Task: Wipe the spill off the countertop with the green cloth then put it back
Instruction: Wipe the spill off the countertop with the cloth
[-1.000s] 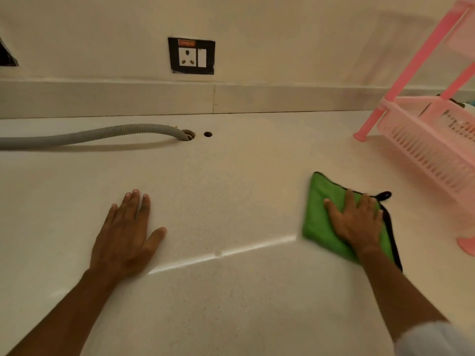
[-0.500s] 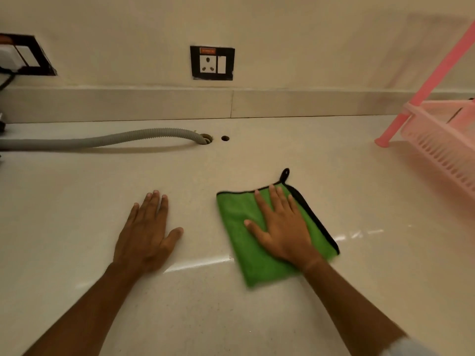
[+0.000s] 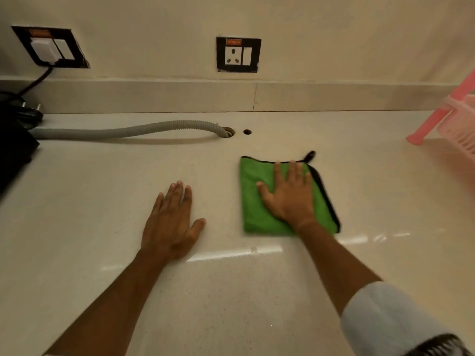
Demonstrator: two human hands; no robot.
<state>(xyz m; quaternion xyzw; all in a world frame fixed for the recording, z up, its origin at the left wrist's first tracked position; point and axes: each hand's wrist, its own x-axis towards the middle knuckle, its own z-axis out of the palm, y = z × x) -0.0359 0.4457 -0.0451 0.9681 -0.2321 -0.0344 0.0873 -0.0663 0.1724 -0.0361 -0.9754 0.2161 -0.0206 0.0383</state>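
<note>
A folded green cloth (image 3: 253,201) with a black edge and a small black loop lies flat on the pale countertop (image 3: 102,201), right of centre. My right hand (image 3: 289,195) presses down on top of it, palm flat and fingers spread. My left hand (image 3: 172,222) rests flat on the bare counter just left of the cloth, holding nothing. A small wet streak (image 3: 253,250) glints on the counter in front of the cloth.
A grey corrugated hose (image 3: 128,131) runs from the left into a hole in the counter. A pink plastic rack (image 3: 452,124) stands at the right edge. Dark objects and a plug (image 3: 23,116) sit at far left. Two wall sockets are above the backsplash.
My right hand has slid the green cloth leftward across the counter, then a little away from me toward the wall. My left hand has stayed flat in place.
</note>
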